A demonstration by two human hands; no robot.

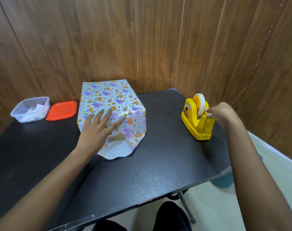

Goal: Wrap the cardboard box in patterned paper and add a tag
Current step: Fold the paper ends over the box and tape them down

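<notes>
The cardboard box (116, 137) stands on the black table (158, 164), covered in white paper (108, 97) printed with purple elephants and orange bears. A strip of bare cardboard shows at the near end, where a loose flap lies open. My left hand (98, 127) presses flat on the near face of the paper with straight, spread fingers. My right hand (220, 114) is at the yellow tape dispenser (197, 124) on the right, its fingers curled at the tape roll (200, 104); the fingertips are hidden by the hand.
A clear plastic tub (31, 109) holding small paper pieces sits at the back left, its orange lid (62, 110) beside it. Wooden wall panels close in the back and right. The table's right edge runs just past the dispenser.
</notes>
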